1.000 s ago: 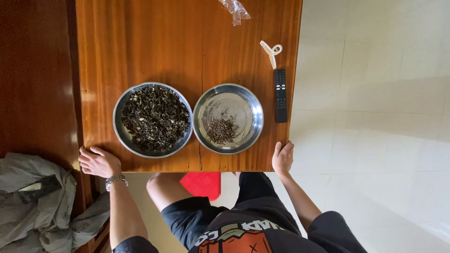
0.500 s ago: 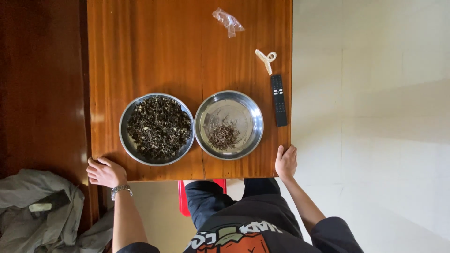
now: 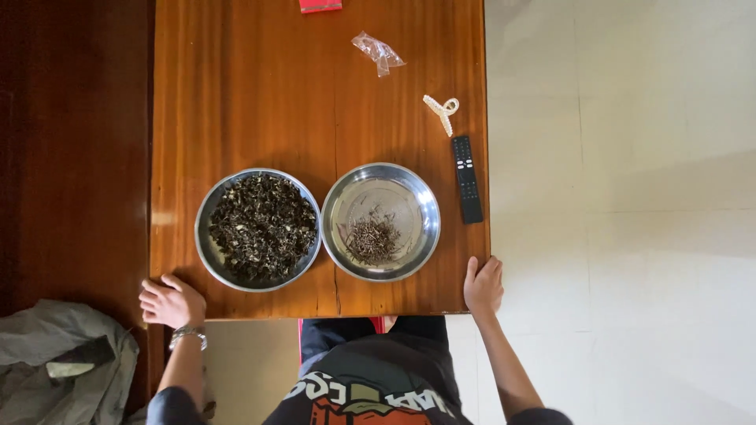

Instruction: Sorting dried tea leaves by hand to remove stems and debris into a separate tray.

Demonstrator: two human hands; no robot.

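My left hand (image 3: 171, 301) grips the near left corner of the wooden table (image 3: 260, 94), fingers curled over the edge. My right hand (image 3: 483, 285) holds the near right corner. Between them stand two round steel bowls. The left bowl (image 3: 259, 228) is heaped with dark dried leaves. The right bowl (image 3: 381, 221) holds only a small pile of thin stems near its front. Both bowls sit untouched.
A black remote control (image 3: 467, 179) lies by the table's right edge, a cream hair clip (image 3: 442, 112) beyond it, a crumpled clear wrapper (image 3: 379, 52) farther back, a red object (image 3: 320, 5) at the far edge. Grey cloth (image 3: 63, 362) lies at lower left. Pale tiled floor spreads right.
The view has shifted so more of the far tabletop shows, and the table sits lower in frame. Both hands stay on the near corners.
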